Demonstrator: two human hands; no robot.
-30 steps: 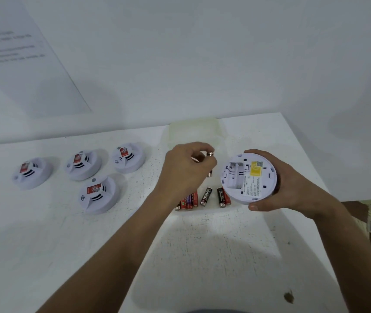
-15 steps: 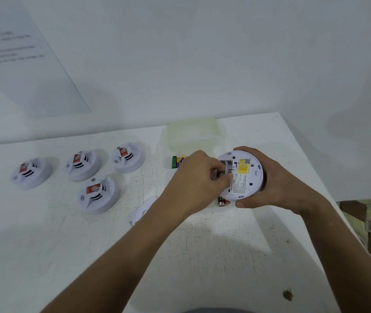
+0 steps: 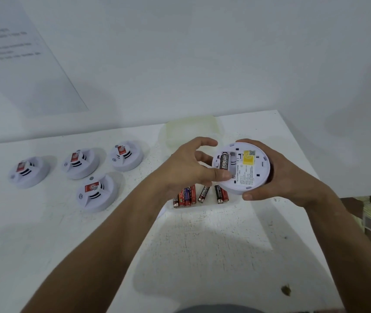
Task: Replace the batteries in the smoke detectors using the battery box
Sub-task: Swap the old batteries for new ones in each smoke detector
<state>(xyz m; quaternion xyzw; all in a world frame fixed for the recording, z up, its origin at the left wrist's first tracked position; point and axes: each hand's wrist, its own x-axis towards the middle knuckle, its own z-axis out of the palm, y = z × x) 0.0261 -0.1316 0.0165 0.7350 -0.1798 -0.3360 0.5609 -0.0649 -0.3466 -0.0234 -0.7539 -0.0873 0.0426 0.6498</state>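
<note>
While the right hand point(image 3: 279, 175) is cupping an upturned smoke detector point(image 3: 241, 168) above the table point(image 3: 202, 245), the left hand point(image 3: 186, 168) is resting its thumb on the rim.

Head view: the right hand's fingers are wrapping the detector's 3 o'clock side; the left hand's fingers are spreading loosely, gripping nothing. One black battery point(image 3: 224, 161) is sitting in the open compartment. Loose batteries point(image 3: 199, 194) are lying in the battery box at the detector's 7 o'clock. Four more detectors point(image 3: 79, 163) are standing at 9 o'clock, well apart.
</note>
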